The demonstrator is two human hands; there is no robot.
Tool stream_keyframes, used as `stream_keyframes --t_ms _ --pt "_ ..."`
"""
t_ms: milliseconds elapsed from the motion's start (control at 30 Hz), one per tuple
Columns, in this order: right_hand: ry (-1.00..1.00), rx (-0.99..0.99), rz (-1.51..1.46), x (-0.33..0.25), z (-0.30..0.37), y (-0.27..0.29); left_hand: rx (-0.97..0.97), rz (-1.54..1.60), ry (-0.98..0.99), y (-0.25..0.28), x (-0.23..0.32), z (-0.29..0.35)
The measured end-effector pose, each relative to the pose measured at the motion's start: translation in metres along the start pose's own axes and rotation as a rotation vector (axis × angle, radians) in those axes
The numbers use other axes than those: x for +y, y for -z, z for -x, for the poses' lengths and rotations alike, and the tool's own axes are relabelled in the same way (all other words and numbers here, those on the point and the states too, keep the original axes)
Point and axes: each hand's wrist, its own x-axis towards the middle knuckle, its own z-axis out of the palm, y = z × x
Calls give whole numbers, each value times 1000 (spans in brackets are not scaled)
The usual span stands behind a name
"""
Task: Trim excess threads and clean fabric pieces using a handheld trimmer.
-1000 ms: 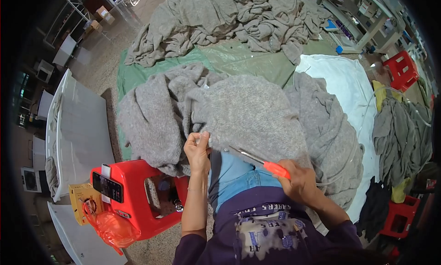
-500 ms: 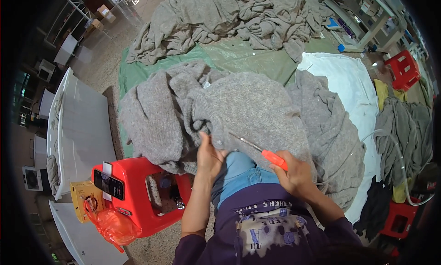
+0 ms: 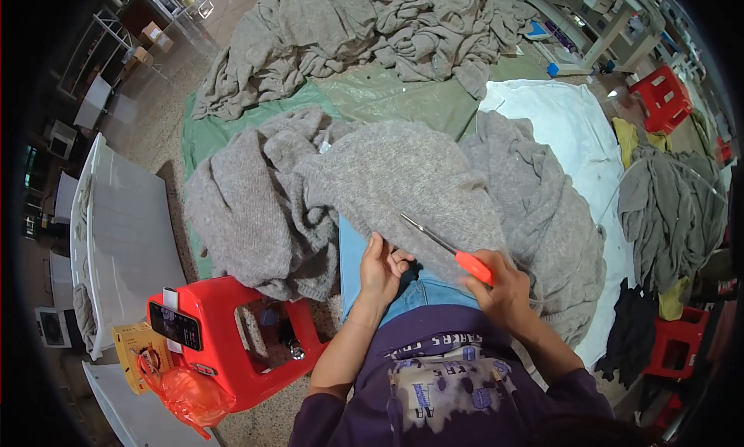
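Observation:
A grey knit garment lies spread over my lap, its near edge across my jeans. At that edge is my left hand, thumb up and fingers curled against the knit; the contact is partly hidden. My right hand is closed round the orange-red handle of a tool with a long thin metal shaft. The shaft points up and left over the knit, and I cannot make out the kind of tip. More bunched grey knit lies to the left, and another piece to the right.
A red stool at the left bears a phone, beside an orange plastic bag and a yellow box. A large grey knit pile lies beyond on green sheeting. White cloth and dark garments lie rightward.
The knit's edge has shifted off my left thigh, showing more of the jeans. My left hand has moved right and slightly down along the edge; the tool stays in my right hand.

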Motion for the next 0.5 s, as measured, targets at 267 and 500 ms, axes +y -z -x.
stream_keyframes --t_ms 267,500 --pt "27 60 222 68 49 -15 -101 453 149 9 -3 1" --pt "-164 -95 -237 23 32 46 100 34 -390 -14 77 44"
